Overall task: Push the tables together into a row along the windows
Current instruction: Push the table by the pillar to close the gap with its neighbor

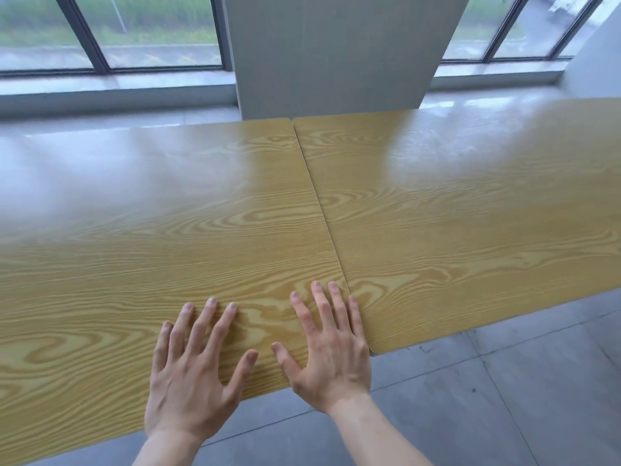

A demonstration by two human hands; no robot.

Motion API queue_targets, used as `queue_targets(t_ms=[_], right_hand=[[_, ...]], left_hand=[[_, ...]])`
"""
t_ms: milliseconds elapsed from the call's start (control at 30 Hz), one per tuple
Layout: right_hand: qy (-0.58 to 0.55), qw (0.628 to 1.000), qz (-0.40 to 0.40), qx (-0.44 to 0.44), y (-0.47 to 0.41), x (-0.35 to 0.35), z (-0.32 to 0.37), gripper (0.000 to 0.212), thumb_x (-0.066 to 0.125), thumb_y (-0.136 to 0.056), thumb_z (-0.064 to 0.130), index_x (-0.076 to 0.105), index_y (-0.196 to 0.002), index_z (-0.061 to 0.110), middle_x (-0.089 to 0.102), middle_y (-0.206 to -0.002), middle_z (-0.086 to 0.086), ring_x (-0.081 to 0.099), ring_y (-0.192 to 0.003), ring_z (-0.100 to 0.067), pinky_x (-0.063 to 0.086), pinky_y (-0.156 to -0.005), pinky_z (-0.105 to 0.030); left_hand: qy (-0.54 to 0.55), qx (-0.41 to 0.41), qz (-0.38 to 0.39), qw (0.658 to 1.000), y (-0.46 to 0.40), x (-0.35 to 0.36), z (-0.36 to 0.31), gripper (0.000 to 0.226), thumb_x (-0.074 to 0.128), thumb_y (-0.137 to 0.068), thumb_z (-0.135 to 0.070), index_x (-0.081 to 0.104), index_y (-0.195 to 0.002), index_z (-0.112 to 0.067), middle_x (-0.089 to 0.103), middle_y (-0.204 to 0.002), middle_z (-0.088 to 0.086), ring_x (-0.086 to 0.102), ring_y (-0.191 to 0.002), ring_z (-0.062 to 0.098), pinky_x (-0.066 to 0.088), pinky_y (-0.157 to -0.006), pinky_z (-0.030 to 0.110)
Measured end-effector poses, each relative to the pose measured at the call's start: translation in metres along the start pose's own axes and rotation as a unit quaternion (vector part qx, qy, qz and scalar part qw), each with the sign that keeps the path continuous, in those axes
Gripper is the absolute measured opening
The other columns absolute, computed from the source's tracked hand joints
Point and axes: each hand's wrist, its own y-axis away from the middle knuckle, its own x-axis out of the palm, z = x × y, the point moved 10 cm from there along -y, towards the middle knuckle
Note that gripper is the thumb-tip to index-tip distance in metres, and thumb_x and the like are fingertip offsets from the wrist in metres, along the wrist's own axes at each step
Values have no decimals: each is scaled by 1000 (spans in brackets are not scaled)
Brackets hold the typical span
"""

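Two yellow wood-grain tables stand side by side under the windows (pixel 134 31). The left table (pixel 141 230) and the right table (pixel 470 213) meet along a thin dark seam running from the far edge to the near edge. My left hand (pixel 195 371) lies flat on the left table near its front edge, fingers spread. My right hand (pixel 332 348) also rests flat on the left table, at its near right corner, with the little finger along the seam. Neither hand holds anything.
A wide grey pillar (pixel 336 52) stands between the window panes, just behind the seam. A low sill (pixel 117 92) runs under the glass. Grey tiled floor (pixel 504 398) lies in front of the tables, to my right.
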Motion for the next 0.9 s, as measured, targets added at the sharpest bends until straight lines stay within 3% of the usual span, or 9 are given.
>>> queue_targets(t_ms=[133,267,333,500,667,900], right_hand=[[5,1000,27,0,5,1,0,80,28,-97,78,27,-164,33,18,-174,-6,5,-161,-29,11,-125,-57],[4,999,36,3,-8,-10,6,77,31,-97,76,42,-158,30,35,-168,-7,27,-157,-31,18,-121,-55],[3,999,36,5,-31,-19,10,76,30,-98,76,44,-157,30,36,-167,-8,28,-156,-30,17,-121,-53],[-32,999,4,12,-126,-55,17,76,26,-98,77,28,-162,37,23,-172,-3,9,-161,-22,8,-128,-49],[-43,999,-5,14,-230,-74,15,76,27,-97,76,32,-161,36,28,-170,-5,16,-159,-24,11,-129,-48],[-62,998,13,-7,-388,-58,6,81,24,-94,79,34,-160,33,30,-169,-9,17,-159,-27,11,-129,-50]], left_hand=[[18,-6,21,1000,4,2,-3,78,30,-91,-78,34,-159,-39,31,-167,-9,15,-159,23,12,-128,51],[57,-17,-5,998,-9,-17,0,79,30,-89,-79,57,-146,-32,55,-150,-2,45,-143,31,28,-120,53],[66,-32,-8,997,-34,-32,8,79,29,-89,-79,58,-145,-32,59,-145,-1,51,-138,31,29,-119,53],[76,-26,-40,996,-133,-87,22,79,31,-89,-76,45,-154,-33,48,-157,0,37,-150,28,19,-126,52],[85,-21,-64,994,-237,-119,19,80,27,-90,-78,41,-155,-34,43,-161,-1,30,-153,25,12,-128,48],[80,-39,-73,993,-378,-111,22,79,25,-90,-78,39,-155,-36,42,-161,-2,30,-152,24,11,-128,45]])
